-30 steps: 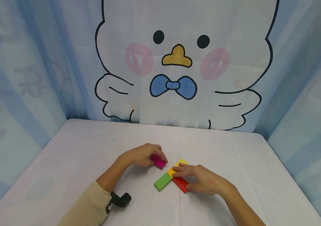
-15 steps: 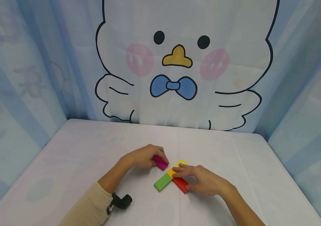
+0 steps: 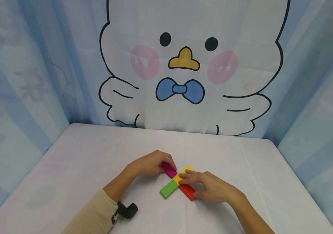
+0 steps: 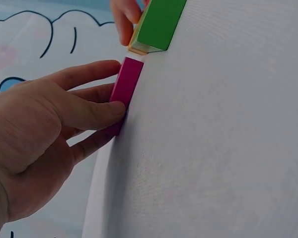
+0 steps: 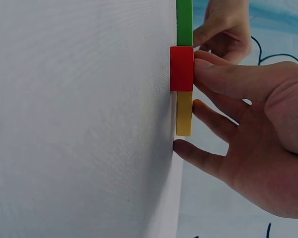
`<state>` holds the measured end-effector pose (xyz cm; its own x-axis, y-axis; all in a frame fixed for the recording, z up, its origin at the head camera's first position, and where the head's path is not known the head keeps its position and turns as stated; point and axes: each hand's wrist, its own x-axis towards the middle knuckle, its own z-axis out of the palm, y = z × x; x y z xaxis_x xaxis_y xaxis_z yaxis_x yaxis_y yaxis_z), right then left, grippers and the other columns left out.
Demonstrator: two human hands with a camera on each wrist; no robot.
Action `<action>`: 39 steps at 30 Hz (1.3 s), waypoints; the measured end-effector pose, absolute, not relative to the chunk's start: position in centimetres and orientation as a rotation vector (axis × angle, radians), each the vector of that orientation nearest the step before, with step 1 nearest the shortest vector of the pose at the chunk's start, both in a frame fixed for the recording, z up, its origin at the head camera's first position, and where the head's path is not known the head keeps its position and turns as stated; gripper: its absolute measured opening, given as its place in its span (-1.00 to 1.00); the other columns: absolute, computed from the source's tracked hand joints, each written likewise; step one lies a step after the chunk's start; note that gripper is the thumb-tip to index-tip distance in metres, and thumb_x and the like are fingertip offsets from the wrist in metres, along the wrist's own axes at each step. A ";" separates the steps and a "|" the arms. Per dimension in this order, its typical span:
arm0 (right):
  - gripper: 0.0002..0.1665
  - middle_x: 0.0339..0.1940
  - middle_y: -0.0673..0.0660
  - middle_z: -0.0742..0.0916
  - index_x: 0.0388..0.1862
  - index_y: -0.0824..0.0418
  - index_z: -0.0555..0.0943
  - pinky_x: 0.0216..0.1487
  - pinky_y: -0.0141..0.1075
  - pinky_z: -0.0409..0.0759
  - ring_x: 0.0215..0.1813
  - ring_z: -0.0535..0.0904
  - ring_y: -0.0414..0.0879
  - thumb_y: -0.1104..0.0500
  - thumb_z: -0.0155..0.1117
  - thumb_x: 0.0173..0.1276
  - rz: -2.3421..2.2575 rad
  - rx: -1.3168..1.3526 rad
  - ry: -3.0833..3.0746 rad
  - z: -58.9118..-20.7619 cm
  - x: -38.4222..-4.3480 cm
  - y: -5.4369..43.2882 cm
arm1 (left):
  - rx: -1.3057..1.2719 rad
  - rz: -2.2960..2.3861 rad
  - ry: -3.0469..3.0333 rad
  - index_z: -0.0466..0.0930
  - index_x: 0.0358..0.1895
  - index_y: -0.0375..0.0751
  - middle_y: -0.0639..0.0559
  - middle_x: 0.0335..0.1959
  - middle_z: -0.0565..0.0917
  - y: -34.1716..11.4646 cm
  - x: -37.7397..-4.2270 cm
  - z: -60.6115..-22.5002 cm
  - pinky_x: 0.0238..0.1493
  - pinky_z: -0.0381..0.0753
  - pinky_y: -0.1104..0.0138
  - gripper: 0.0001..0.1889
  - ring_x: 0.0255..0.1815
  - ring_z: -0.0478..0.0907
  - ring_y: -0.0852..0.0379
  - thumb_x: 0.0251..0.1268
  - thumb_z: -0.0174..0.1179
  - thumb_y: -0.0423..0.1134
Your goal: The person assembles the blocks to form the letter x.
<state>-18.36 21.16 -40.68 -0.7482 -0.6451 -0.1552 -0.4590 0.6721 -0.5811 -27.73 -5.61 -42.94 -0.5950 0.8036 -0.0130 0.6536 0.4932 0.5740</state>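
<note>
My left hand [image 3: 153, 163] pinches a magenta block [image 3: 168, 169] between thumb and fingers, low at the table. In the left wrist view, a narrow gap separates the magenta block [image 4: 127, 79] from the yellow one. My right hand [image 3: 214, 187] lies over the yellow block [image 3: 189, 168] and red block [image 3: 187, 191], fingertips on the yellow and thumb by the red one's near end. A green block [image 3: 168, 188] continues the yellow block's line end to end. The red block branches off around their joint. Extended fingers show in the right wrist view, thumb touching the red block [image 5: 182, 69].
The pale cloth-covered table [image 3: 105, 146] spreads around the blocks. Behind it hangs a curtain [image 3: 184, 113] with a cartoon bird, and more curtain stands on both sides. A black device [image 3: 127, 210] sticks out from the left sleeve [image 3: 96, 211].
My left hand has slid the magenta block to the right and slightly nearer, closing most of its gap to the yellow block. The right hand and the other blocks stay in place.
</note>
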 end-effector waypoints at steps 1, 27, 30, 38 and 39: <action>-0.27 0.54 -0.10 0.53 0.39 -0.10 0.63 0.56 0.31 0.24 0.67 0.25 0.09 0.44 0.27 0.32 -0.745 -0.871 2.540 -40.7 -18.3 21.2 | 1.231 0.771 2.460 0.80 0.05 0.03 0.23 -0.02 0.71 -5.6 -27.7 -42.9 0.21 0.63 0.39 -0.66 0.02 0.58 0.27 0.37 0.30 -0.48; -0.29 0.54 -0.12 0.53 0.40 -0.09 0.63 0.55 0.32 0.24 0.68 0.24 0.10 0.42 0.30 0.33 -0.745 -0.882 2.539 -40.6 -18.2 21.1 | 1.246 0.753 2.453 0.80 0.09 0.08 0.26 -0.02 0.72 -5.1 -27.5 -43.1 0.21 0.60 0.47 -0.63 0.03 0.58 0.34 0.38 0.30 -0.47; -0.30 0.55 -0.12 0.53 0.40 -0.09 0.63 0.55 0.32 0.24 0.68 0.24 0.10 0.42 0.30 0.33 -0.744 -0.884 2.538 -40.6 -18.3 21.1 | 1.243 0.746 2.455 0.80 0.10 0.08 0.26 -0.01 0.72 -5.1 -27.5 -43.1 0.21 0.60 0.47 -0.63 0.03 0.58 0.34 0.39 0.30 -0.47; -0.29 0.54 -0.13 0.53 0.40 -0.10 0.63 0.55 0.30 0.26 0.68 0.24 0.10 0.42 0.29 0.33 -0.750 -0.882 2.542 -40.7 -18.3 21.2 | 1.269 0.758 2.460 0.81 0.06 0.03 0.21 -0.03 0.73 -5.2 -27.4 -43.0 0.17 0.62 0.45 -0.64 0.02 0.60 0.29 0.37 0.29 -0.50; -0.29 0.54 -0.13 0.53 0.40 -0.10 0.63 0.55 0.30 0.26 0.68 0.23 0.09 0.42 0.29 0.33 -0.751 -0.877 2.541 -40.7 -18.3 21.2 | 1.270 0.759 2.460 0.81 0.06 0.02 0.21 -0.03 0.73 -5.2 -27.4 -42.9 0.17 0.62 0.45 -0.64 0.02 0.60 0.28 0.36 0.29 -0.50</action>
